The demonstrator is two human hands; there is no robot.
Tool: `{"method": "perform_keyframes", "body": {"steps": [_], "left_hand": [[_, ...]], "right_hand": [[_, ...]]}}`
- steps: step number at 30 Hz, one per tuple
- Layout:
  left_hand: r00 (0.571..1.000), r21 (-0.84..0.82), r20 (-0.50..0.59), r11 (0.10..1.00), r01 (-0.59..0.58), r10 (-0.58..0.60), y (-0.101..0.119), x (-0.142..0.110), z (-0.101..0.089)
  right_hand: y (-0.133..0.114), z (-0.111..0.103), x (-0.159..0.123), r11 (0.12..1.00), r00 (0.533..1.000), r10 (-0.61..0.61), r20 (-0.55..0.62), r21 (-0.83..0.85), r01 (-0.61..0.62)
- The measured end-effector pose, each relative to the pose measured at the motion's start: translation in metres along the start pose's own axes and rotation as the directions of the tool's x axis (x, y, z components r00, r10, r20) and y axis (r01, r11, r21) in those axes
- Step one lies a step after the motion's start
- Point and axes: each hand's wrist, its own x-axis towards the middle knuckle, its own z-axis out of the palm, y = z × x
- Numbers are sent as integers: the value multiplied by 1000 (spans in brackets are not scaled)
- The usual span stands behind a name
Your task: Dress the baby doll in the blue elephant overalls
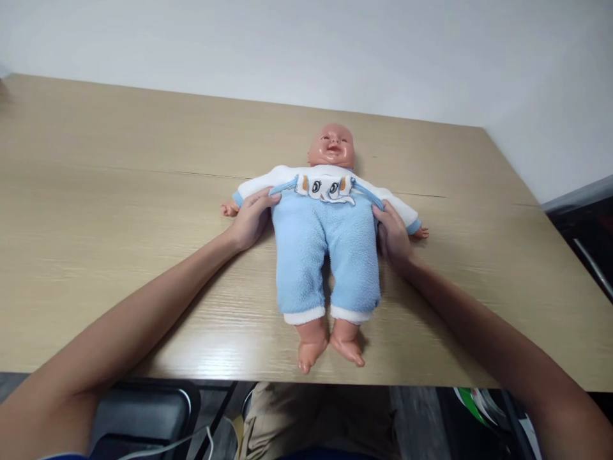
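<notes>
1. One baby doll (334,142) lies on its back on the desk (119,211). Its head points to the far edge, its feet are close to the near edge, and it is nearer the far right corner than the far left one.
2. The doll has one white top (253,183) and one pair of fuzzy blue trousers (301,255). Both its arms are in the sleeves and both its legs are in the trouser legs, so the clothes are on. Its two feet (312,348) are bare.
3. One patch (325,188) with two black eyes is on its tummy. Two blue strips (368,191) stick out, one from each side. I see no knot in them.
4. The left hand (253,217) pinches one strip beside the doll's waist. The right hand (393,233) pinches the other. Neither hand is let go or balled up.
5. Past the far edge is a pale wall (287,45). Beyond the right edge is something black (587,223). Below the near edge are tan pants (311,415), one white cord (182,441) and something green (472,406), too hidden to name.
</notes>
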Motion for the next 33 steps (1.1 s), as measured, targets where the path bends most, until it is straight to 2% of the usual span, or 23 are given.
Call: {"method": "perform_keyframes", "body": {"steps": [4,9,12,17,20,22,23,25,27,29,31,33], "left_hand": [[1000,-54,-20,998,-17,16,2,-1,5],[989,55,-96,993,-109,114,-1,-6,3],[981,106,-120,985,-139,152,2,-9,6],[968,173,-117,964,-200,221,8,-11,11],[957,237,-95,939,-247,276,3,-7,6],[938,288,-82,909,-302,338,-3,-4,2],[926,312,-76,891,-329,369,-6,-3,1],[908,353,-74,863,-362,411,-11,-1,-1],[895,384,-70,840,-384,440,-13,-2,-1],[884,414,-64,819,-398,463,-13,-5,1],[880,449,-49,798,-403,472,-11,-9,2],[881,477,-20,779,-407,472,-9,-12,3]], "right_hand": [[-12,4,-11,998,999,-52,-13,-38,52],[-36,5,-10,928,969,-245,-19,-294,229],[-45,8,10,897,962,-274,-14,-364,250],[-56,32,58,918,985,-171,-7,-365,156],[-71,58,79,831,960,-279,11,-498,247],[-85,79,90,699,918,-367,151,-606,379],[-92,90,95,634,897,-355,265,-637,439],[-101,114,107,535,838,-230,495,-655,534],[-102,138,121,436,744,-84,663,-647,626],[-96,161,136,307,641,48,766,-622,720],[-85,181,147,200,546,206,812,-581,789],[-75,195,153,147,488,319,812,-552,821]]}}
